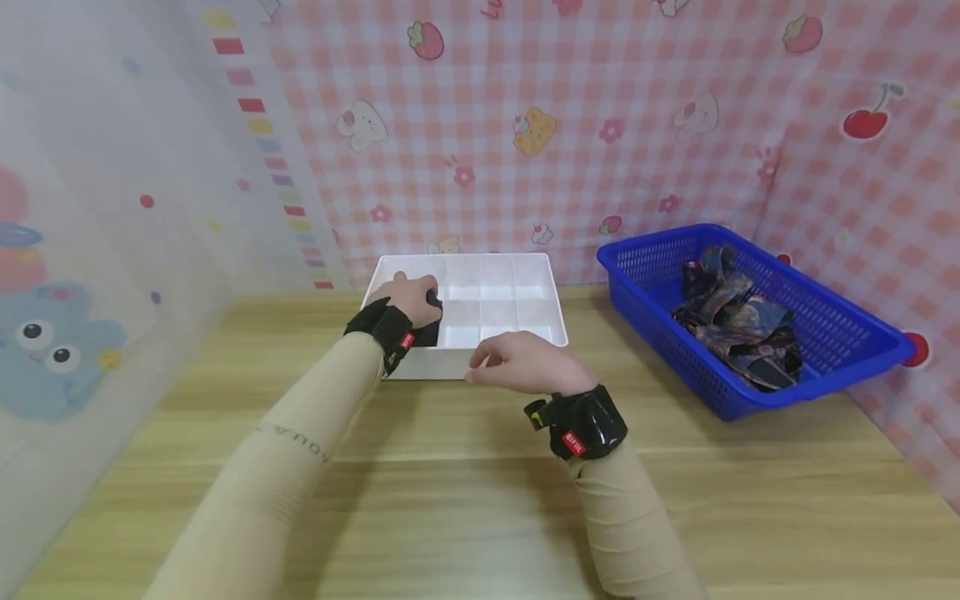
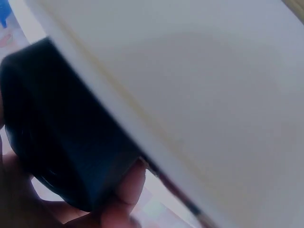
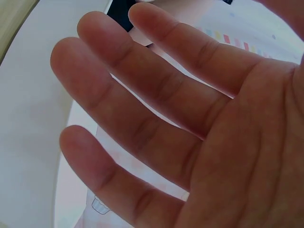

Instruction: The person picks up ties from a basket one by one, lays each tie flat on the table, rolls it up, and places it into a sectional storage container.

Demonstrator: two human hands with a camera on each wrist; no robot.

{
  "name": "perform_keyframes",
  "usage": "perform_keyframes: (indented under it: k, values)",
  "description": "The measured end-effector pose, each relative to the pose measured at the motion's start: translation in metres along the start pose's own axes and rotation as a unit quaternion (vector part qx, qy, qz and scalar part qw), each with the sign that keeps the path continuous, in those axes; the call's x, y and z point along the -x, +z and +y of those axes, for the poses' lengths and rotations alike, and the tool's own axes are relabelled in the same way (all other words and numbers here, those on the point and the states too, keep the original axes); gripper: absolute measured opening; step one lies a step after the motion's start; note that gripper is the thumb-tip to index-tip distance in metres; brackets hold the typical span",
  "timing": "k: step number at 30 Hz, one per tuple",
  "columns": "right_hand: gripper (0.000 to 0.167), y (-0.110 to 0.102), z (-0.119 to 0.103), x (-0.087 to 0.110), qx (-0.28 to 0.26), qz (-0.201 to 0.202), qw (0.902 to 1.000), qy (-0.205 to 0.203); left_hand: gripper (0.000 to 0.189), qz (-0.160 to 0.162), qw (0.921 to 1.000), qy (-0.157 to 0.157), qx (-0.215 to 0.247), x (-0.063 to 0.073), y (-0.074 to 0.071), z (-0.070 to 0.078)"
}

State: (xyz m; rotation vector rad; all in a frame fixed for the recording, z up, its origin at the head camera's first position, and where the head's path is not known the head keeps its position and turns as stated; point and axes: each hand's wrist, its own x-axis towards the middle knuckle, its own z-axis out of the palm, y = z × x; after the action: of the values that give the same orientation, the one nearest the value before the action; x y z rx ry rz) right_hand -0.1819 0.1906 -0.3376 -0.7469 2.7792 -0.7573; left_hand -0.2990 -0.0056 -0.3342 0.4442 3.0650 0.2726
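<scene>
A white box (image 1: 480, 362) with several square compartments stands on the table against the back curtain. At its left end, my left hand (image 1: 411, 300) reaches into the front compartments and grips a black, soft-looking folded item (image 1: 427, 333). In the left wrist view this black item (image 2: 61, 128) bulges beside the box's white wall (image 2: 180, 95), and fingers (image 2: 130, 185) curl round its lower side; its exact kind cannot be told. My right hand (image 1: 528, 362) hovers by the box's front edge with nothing in it. Its fingers (image 3: 156, 90) are spread and only slightly bent in the right wrist view.
On the right stands a blue plastic basket (image 1: 652, 321), angled on the wooden table (image 1: 457, 500). Inside lies a heap of dark, multicoloured patterned cloth-like pieces (image 1: 742, 321). A pink checked curtain (image 1: 480, 125) closes off the back and right, and a white printed curtain (image 1: 112, 208) the left.
</scene>
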Motion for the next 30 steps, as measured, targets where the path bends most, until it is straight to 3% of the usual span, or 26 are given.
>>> perform_keyframes:
  k: [6,14,19,25,30]
  values:
    - [0.033,-0.001,-0.001,-0.003,-0.001,-0.006,0.9999,0.010,0.028,0.001,1.0000,0.001,-0.009,0.003,-0.001,-0.001]
    - [0.033,-0.003,-0.005,-0.005,-0.005,-0.011,0.9999,0.010,0.037,0.014,0.9993,-0.033,0.009,-0.003,0.013,-0.007]
    - [0.033,-0.002,-0.005,-0.006,-0.004,-0.012,0.9998,0.018,0.045,0.022,0.9994,-0.023,0.013,-0.009,0.024,-0.012]
    - [0.033,0.000,-0.003,-0.006,-0.007,-0.021,0.9994,0.027,0.050,0.032,0.9992,-0.012,-0.021,-0.010,0.035,-0.017]
    - [0.033,0.003,-0.002,-0.007,-0.007,-0.028,0.9991,0.032,0.050,0.045,0.9987,0.003,-0.023,-0.015,0.047,-0.021]
